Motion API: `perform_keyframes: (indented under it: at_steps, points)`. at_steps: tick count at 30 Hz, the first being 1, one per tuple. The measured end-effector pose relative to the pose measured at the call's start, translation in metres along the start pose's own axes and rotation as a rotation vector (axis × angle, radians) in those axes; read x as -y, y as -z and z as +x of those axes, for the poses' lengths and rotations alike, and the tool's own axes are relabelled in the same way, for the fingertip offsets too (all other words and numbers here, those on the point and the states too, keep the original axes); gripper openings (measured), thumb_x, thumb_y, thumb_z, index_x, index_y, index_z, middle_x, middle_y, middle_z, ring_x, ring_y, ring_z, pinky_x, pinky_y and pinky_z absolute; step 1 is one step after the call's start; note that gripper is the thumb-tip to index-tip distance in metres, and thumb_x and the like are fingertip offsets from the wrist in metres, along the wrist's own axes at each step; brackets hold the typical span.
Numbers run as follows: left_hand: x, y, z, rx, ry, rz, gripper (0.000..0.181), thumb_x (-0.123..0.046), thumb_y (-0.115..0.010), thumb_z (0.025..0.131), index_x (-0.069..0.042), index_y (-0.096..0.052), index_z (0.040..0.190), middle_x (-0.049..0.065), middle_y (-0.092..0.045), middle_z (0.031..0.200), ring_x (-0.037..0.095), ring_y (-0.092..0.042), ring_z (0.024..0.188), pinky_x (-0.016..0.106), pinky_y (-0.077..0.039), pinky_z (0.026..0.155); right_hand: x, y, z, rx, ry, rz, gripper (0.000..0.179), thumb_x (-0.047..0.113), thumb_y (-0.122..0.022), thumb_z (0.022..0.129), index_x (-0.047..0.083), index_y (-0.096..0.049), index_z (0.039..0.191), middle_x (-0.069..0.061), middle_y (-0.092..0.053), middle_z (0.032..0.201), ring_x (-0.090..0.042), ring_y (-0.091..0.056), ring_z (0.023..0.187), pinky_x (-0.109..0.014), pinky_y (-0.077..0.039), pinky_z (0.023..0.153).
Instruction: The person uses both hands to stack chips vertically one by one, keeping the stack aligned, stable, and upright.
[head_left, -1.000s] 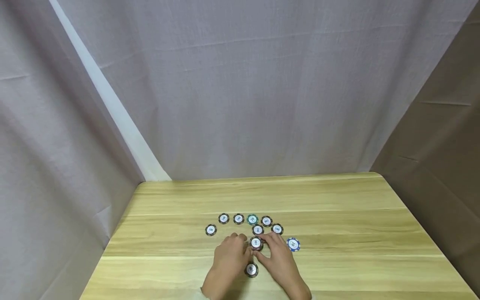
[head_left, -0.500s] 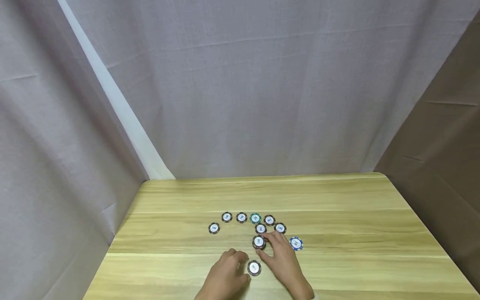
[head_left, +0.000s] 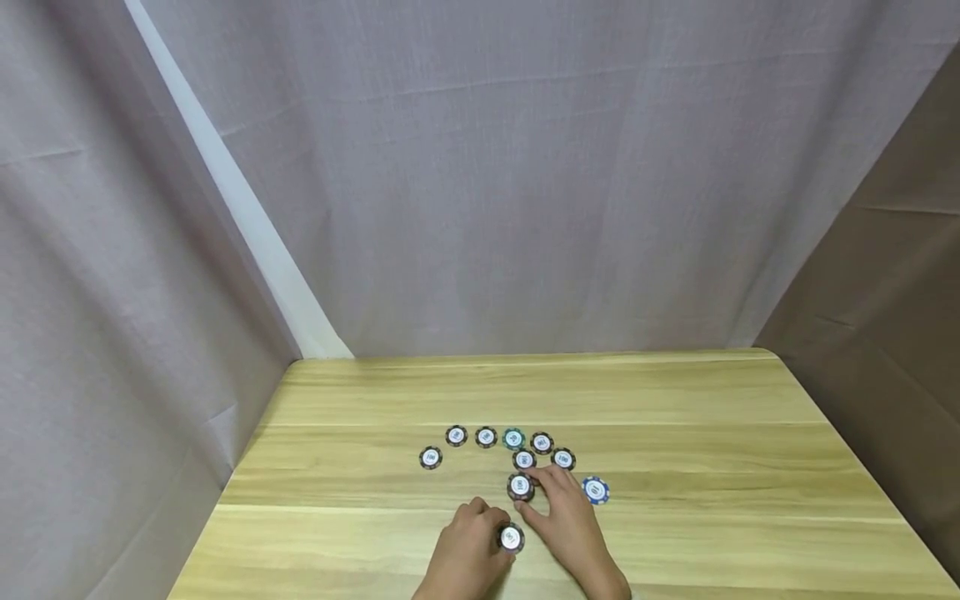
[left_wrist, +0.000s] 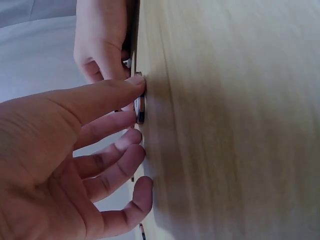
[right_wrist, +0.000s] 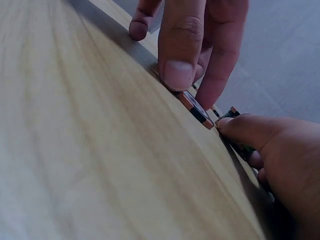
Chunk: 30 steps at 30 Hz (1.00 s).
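Observation:
Low in the head view, my left hand (head_left: pixel 467 546) pinches a black poker chip (head_left: pixel 512 538) marked 100 between thumb and forefinger. The left wrist view shows this chip (left_wrist: pixel 141 102) flat at the tabletop, the other fingers loosely bent beside it. Just beyond, my right hand (head_left: pixel 564 517) holds a short stack of black poker chips (head_left: pixel 520 487), thumb on the near side and fingers on the far side. Part of the stack (right_wrist: pixel 243 150) shows past the right thumb in the right wrist view.
Behind the stack, several black chips (head_left: pixel 486 437) and a green chip (head_left: pixel 513 439) lie in a loose arc. A blue chip (head_left: pixel 596 490) marked 10 lies right of my right hand. Grey curtains (head_left: pixel 525 208) hang beyond the wooden table (head_left: pixel 337 483).
My left hand has left the stack, come back toward the near black chip and pinched it. The right hand has stayed at the stack. The head view has shifted slightly.

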<state>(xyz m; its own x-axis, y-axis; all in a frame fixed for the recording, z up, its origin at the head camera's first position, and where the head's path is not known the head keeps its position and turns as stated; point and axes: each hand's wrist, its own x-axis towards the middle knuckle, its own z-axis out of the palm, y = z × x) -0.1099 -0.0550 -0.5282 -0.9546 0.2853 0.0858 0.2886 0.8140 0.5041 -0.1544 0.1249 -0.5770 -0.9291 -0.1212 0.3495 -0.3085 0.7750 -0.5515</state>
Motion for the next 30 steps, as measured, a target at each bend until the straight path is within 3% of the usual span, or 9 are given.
perform_keyframes:
  at_steps: [8, 16, 23, 30]
  points:
    - [-0.004, 0.0, 0.008, -0.029, -0.069, 0.057, 0.019, -0.018, -0.089, 0.077, -0.012, -0.077, 0.09, -0.004, -0.062, 0.084, 0.013, -0.06, 0.077, 0.033, -0.052, 0.06, -0.001, 0.002, 0.005, -0.01, 0.001, 0.0, 0.046, 0.026, -0.09, 0.082, 0.013, -0.074, 0.124, 0.005, -0.066, 0.11, -0.019, -0.062, 0.106, -0.044, -0.052, 0.094]
    - [-0.004, -0.009, 0.005, -0.028, -0.234, 0.307, 0.033, -0.033, -0.085, 0.069, -0.008, -0.07, 0.085, -0.003, -0.057, 0.074, 0.01, -0.057, 0.069, 0.022, -0.048, 0.056, 0.0, 0.0, -0.001, 0.013, -0.019, 0.006, 0.045, 0.026, -0.09, 0.082, 0.014, -0.074, 0.122, 0.007, -0.065, 0.111, -0.017, -0.062, 0.108, -0.043, -0.052, 0.095]
    - [-0.006, -0.006, 0.005, -0.006, -0.198, 0.209, 0.032, -0.032, -0.082, 0.069, -0.009, -0.065, 0.084, -0.003, -0.056, 0.075, 0.009, -0.056, 0.07, 0.023, -0.048, 0.057, -0.001, -0.001, -0.003, -0.02, 0.0, 0.006, 0.045, 0.025, -0.09, 0.081, 0.016, -0.074, 0.122, 0.008, -0.065, 0.111, -0.017, -0.062, 0.108, -0.043, -0.052, 0.095]
    - [0.0, -0.005, 0.012, -0.102, -0.219, 0.21, 0.032, -0.028, -0.076, 0.068, -0.007, -0.068, 0.091, -0.004, -0.056, 0.08, 0.01, -0.054, 0.075, 0.022, -0.051, 0.06, -0.001, -0.002, -0.001, -0.022, 0.011, 0.002, 0.044, 0.026, -0.09, 0.081, 0.016, -0.074, 0.121, 0.01, -0.064, 0.109, -0.015, -0.061, 0.105, -0.041, -0.051, 0.092]
